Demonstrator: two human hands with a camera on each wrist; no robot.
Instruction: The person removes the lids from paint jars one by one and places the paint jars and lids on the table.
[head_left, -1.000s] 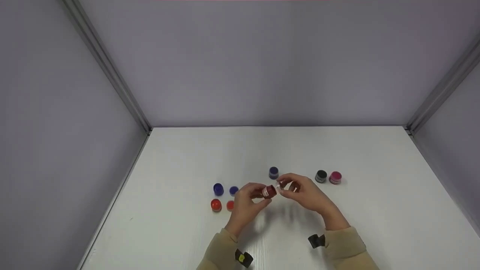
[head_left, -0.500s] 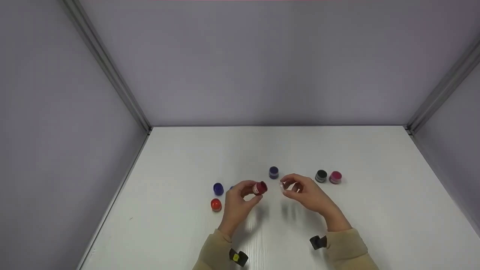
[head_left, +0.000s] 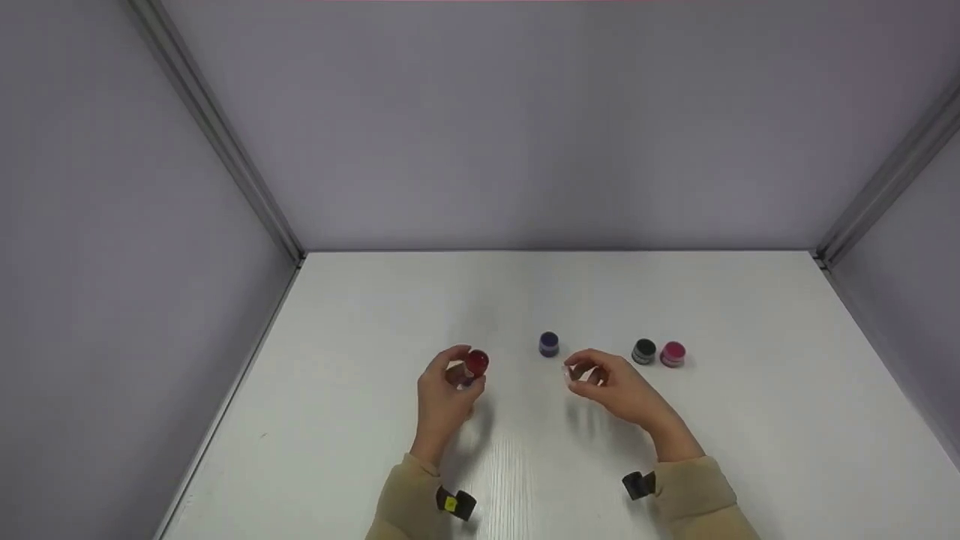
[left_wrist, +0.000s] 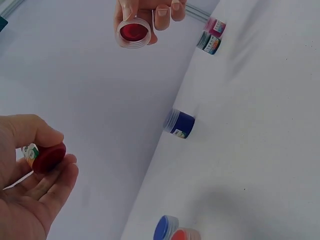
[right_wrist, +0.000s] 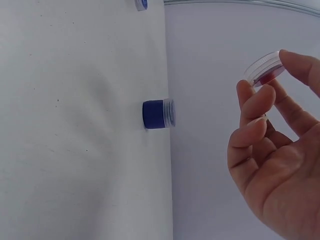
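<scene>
Lower centre of the head view: the left hand (head_left: 444,390) pinches a small red paint jar (head_left: 476,364), open and tilted, between thumb and curled fingers. To its right, well apart, the right hand (head_left: 611,386) grips a clear round plastic lid (left_wrist: 134,33) stained red inside, held at the fingertips above the white counter (head_left: 750,420). Beyond the hands, mid-frame, a blue lidded jar (head_left: 549,344) stands between them. Farther right, a black jar (head_left: 643,351) and a pink jar (head_left: 673,354) stand just beside each other. In the left wrist view's bottom edge, a blue-capped jar (left_wrist: 165,228) and an orange jar (left_wrist: 186,234) sit together.
</scene>
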